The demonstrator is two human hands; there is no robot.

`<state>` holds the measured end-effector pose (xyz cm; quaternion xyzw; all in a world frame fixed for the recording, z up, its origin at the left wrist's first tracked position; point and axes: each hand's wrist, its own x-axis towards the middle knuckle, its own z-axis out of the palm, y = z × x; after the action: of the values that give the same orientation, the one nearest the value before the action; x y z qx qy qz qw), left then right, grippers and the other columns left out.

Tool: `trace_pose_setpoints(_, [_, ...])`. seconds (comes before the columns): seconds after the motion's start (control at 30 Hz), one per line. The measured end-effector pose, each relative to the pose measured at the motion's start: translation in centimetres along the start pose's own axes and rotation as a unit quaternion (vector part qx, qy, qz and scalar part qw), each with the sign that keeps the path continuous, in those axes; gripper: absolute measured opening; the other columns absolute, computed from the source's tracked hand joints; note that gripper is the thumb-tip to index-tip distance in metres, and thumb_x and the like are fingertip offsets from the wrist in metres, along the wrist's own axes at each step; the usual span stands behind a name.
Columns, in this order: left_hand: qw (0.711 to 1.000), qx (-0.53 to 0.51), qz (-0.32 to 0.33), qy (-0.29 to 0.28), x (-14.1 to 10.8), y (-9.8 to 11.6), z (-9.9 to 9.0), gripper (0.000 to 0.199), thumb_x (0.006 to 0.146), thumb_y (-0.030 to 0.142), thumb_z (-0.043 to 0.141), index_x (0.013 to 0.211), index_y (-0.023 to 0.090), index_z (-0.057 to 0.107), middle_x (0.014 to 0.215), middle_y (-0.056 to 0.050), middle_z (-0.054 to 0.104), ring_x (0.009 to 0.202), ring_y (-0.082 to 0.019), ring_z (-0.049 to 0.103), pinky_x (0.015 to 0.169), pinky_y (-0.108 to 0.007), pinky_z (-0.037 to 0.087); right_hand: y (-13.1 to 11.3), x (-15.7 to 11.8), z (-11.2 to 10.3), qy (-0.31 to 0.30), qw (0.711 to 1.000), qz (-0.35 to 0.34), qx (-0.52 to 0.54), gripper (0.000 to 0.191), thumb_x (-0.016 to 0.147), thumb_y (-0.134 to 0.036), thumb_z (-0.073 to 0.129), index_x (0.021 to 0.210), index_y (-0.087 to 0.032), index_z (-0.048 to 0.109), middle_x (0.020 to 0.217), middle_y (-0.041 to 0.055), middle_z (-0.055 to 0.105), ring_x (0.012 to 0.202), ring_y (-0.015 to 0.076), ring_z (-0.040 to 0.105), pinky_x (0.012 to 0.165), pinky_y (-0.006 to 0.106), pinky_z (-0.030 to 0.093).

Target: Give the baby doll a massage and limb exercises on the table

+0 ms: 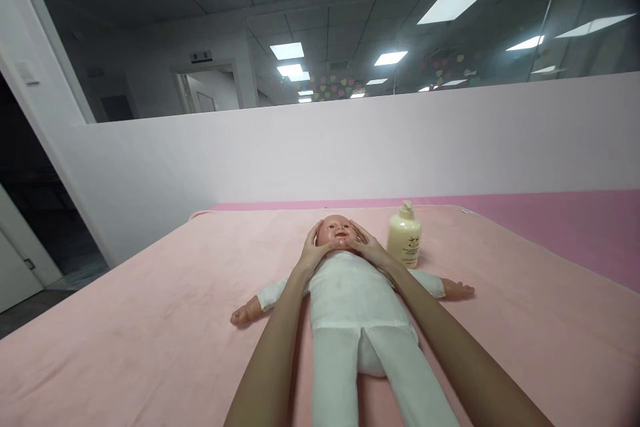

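A baby doll with a white cloth body lies on its back on the pink towel, its head at the far end and its arms spread to both sides. My left hand cups the left side of the doll's head, thumb along the chin and fingers by the temple. On the opposite side my right hand holds the head the same way, thumb near the mouth. Both palms and part of the doll's cheeks are hidden from view.
A pale yellow pump bottle stands upright on the towel, just beyond the doll's arm on the right. Behind the pink-covered surface rises a white wall with a glass window above it. A door is at the far left.
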<state>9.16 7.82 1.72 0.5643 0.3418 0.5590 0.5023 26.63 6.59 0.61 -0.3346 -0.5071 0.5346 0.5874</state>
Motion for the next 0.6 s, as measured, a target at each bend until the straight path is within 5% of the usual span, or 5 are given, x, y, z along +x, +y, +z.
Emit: trace_pose_setpoints(0.6, [0.999, 0.040, 0.018, -0.030, 0.62, -0.60, -0.65, 0.080, 0.067, 0.047, 0.071, 0.137, 0.023, 0.040, 0.147, -0.006, 0.032, 0.135, -0.025, 0.030, 0.111, -0.035, 0.027, -0.05, 0.10, -0.23, -0.024, 0.999, 0.008, -0.027, 0.082, 0.071, -0.049, 0.069, 0.140, -0.026, 0.032, 0.144, 0.0022, 0.035, 0.129, 0.0207, 0.039, 0.104, 0.031, 0.037])
